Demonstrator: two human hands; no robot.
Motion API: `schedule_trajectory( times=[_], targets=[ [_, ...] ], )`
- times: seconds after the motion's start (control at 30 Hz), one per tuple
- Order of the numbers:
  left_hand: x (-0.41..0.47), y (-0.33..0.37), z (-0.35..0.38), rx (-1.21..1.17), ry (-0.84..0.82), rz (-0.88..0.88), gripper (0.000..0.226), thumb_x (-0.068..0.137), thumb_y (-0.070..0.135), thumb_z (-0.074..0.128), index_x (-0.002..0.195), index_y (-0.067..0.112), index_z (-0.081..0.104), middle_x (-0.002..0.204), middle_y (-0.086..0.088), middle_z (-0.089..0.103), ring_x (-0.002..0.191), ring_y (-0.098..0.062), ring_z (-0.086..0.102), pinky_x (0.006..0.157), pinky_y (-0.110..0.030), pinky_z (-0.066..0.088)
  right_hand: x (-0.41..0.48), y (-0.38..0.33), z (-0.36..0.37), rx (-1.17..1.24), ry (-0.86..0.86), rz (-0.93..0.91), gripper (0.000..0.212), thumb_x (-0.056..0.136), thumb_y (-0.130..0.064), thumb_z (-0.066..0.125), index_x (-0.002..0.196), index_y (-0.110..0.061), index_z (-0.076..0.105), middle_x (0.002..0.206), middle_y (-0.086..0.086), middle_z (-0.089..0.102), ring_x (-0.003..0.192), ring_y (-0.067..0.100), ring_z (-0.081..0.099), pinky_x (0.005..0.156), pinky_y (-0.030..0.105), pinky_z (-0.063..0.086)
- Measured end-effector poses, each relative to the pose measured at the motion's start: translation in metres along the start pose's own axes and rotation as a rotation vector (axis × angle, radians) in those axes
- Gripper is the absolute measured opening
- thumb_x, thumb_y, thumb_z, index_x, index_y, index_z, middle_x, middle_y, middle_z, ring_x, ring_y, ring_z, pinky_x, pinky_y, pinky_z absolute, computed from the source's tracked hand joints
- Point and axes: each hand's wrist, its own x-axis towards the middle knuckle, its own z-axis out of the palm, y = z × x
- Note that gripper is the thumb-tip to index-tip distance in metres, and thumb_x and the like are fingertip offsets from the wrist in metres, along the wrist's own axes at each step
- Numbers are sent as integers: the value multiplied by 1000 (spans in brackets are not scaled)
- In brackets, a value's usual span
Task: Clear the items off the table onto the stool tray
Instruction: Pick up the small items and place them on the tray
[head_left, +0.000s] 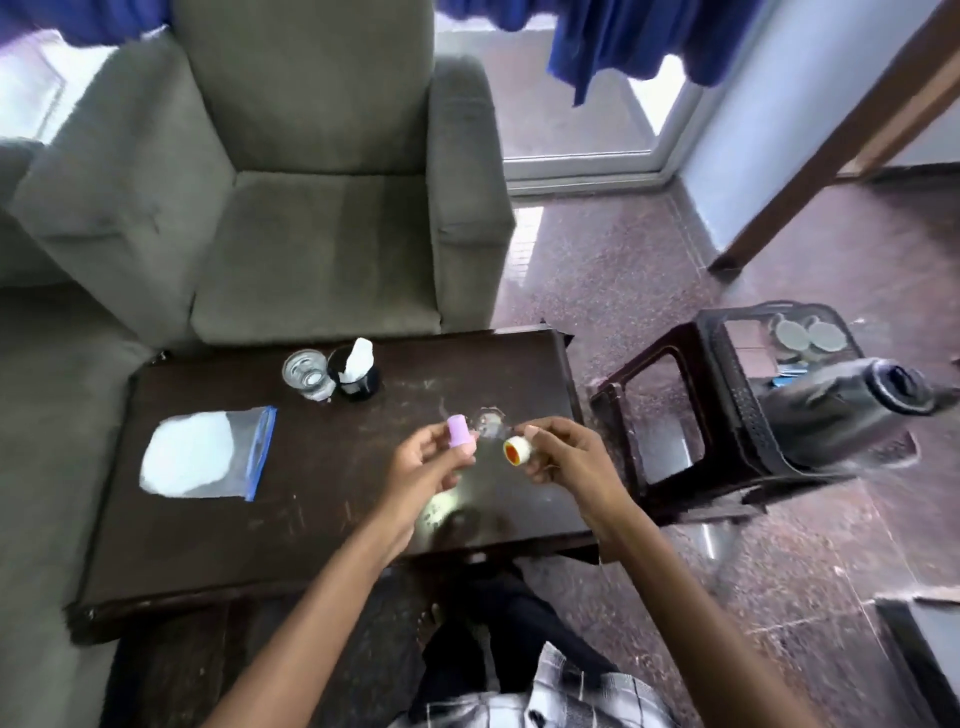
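Above the dark wooden table (218, 545), my left hand (426, 467) grips a small pink cylinder (458, 430). My right hand (566, 457) pinches a small white roll with an orange inside (517, 450). A clear round object (488, 422) lies on the table just behind the two hands. Further left on the table lie a zip bag of white powder (202, 454), a drinking glass (306, 371) and a black cup holding white tissue (356, 371). To the right stands the dark plastic stool (654, 384) with a black tray (727, 374) on top.
The tray holds round grey discs (808, 335), brown cards (748, 343) and a large dark jug lying on its side (831, 410). A grey armchair (291, 208) stands behind the table, a sofa edge (47, 415) is at left. My legs are under the near table edge.
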Motion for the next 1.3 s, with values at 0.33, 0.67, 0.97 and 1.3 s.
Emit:
schedule_trajectory(
  times=[0.33, 0.67, 0.97, 1.3],
  targets=[
    [-53, -21, 103, -53, -221, -57, 18, 87, 6, 58, 101, 16, 62, 92, -2, 69, 73, -11, 62, 66, -20, 48, -78, 19, -92, 106, 200, -88, 8, 87, -10, 62, 91, -3, 61, 62, 5, 61, 45, 10, 51, 44, 17, 42],
    [-60, -40, 303, -66, -396, -99, 24, 82, -3, 60, 96, 17, 66, 93, 3, 73, 74, -9, 65, 63, -20, 48, -122, 20, -278, 267, 363, -161, 3, 85, -3, 62, 83, -4, 61, 64, 10, 61, 45, 9, 54, 42, 17, 46],
    [-46, -34, 417, -24, -449, -52, 27, 82, -5, 59, 94, 19, 64, 88, 8, 75, 71, -7, 68, 67, -21, 50, -119, 2, -392, 348, 451, -188, 12, 80, 8, 64, 91, 3, 63, 72, 11, 69, 61, 19, 60, 53, 18, 52],
    [35, -15, 485, -156, -416, -99, 25, 81, -6, 61, 100, 10, 65, 85, 0, 76, 70, -7, 70, 64, -16, 55, -54, -28, -461, 323, 466, -149, 13, 77, 12, 64, 85, 1, 62, 81, 17, 66, 65, 24, 62, 57, 23, 56]
  ],
)
